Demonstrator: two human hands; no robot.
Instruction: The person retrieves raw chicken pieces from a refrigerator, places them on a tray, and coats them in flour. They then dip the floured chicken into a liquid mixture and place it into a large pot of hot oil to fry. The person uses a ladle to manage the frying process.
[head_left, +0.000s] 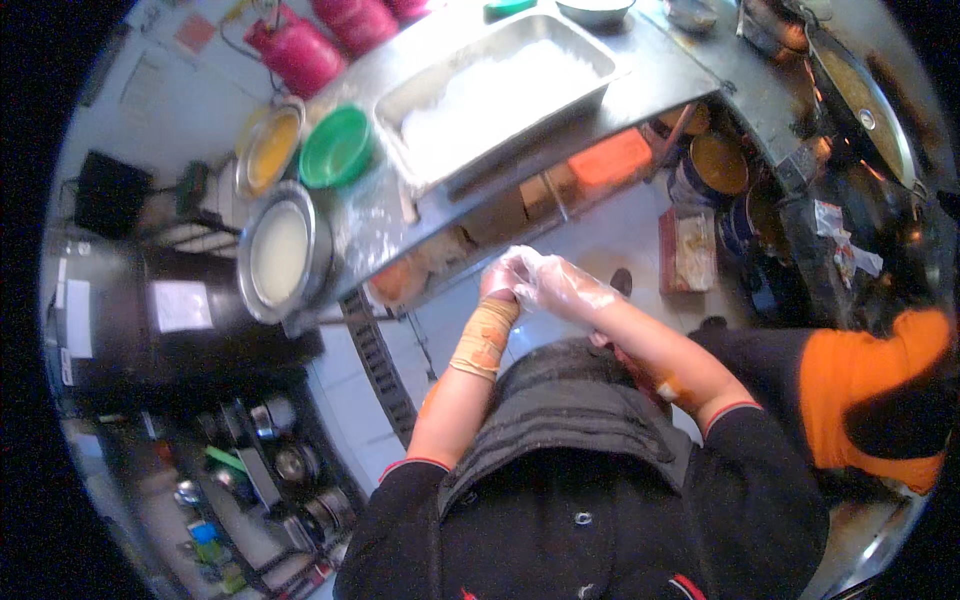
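In front of my apron (575,400), my two hands meet over the floor, just short of the steel counter. A loose, clear plastic glove (578,284) covers my right hand (553,280), whose fingers are closed against my left hand on crumpled clear plastic. My left hand (503,277) is partly covered by this film, and its fingers are hidden where the hands overlap. A beige wrap (484,338) with orange stains circles my left wrist. The blurred plastic does not show whether it is one glove or two.
A steel tray (395,150) of white stuff stands on the counter (650,75). Left of it are a green basin (337,147) and a bowl of pale liquid (281,262). A person in orange (870,370) stands close at right, near a large wok (860,100) and flames.
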